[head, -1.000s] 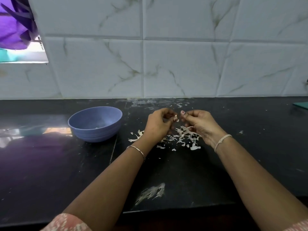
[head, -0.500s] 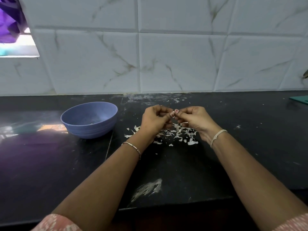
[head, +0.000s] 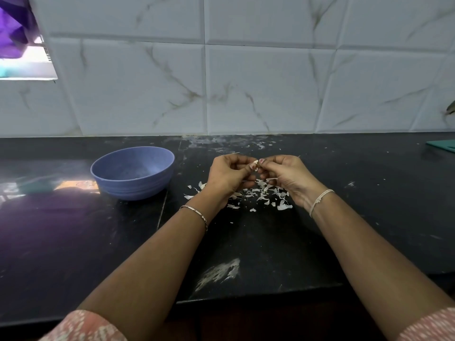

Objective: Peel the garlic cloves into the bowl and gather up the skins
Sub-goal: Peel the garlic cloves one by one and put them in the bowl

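Note:
Both hands meet above the middle of the black counter [head: 270, 242]. My left hand [head: 227, 177] and my right hand [head: 286, 177] both pinch a small pale garlic clove [head: 256, 165] between their fingertips. Most of the clove is hidden by the fingers. A scatter of white garlic skins [head: 263, 195] lies on the counter right below the hands. The blue bowl [head: 133, 172] stands upright to the left of my left hand, a short gap away. What lies inside it is hard to make out.
A white marbled tile wall rises behind the counter. A teal board corner [head: 443, 145] shows at the far right. A whitish smear [head: 221, 271] marks the counter near its front edge. A window with purple cloth [head: 12, 28] is at the top left.
The hands stay together on the clove with only small finger shifts. The view has tilted slightly, so everything sits a little lower-left to higher in frame.

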